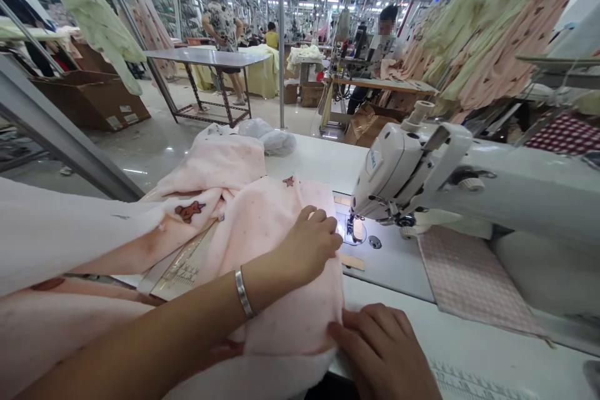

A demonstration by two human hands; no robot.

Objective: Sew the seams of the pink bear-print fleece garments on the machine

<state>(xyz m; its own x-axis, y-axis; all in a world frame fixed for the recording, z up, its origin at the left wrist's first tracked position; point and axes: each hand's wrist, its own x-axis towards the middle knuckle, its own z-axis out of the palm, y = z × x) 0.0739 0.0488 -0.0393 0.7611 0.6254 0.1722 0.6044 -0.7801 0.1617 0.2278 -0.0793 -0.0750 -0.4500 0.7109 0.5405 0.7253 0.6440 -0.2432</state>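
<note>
A pale pink fleece cloth (276,225) with small brown bear prints spreads over the left of the sewing table, its right edge beside the presser foot (350,228). My left hand (312,244), a silver bracelet at its wrist, lies across the cloth with curled fingers gripping the edge just left of the foot. Closer to me, my right hand (384,344) pinches the same edge between thumb and fingers. The white sewing machine (398,162) has its lamp shining on the needle plate (356,237). Whether the cloth touches the needle is hidden from me.
A pink checked cloth (473,281) lies under the machine arm. Clear plastic (276,140) sits at the table's far edge. Beyond are a metal table (210,57), a cardboard box (89,100), hanging cloths (520,31) and people, one standing (222,19). A printed ruler (478,381) marks the near edge.
</note>
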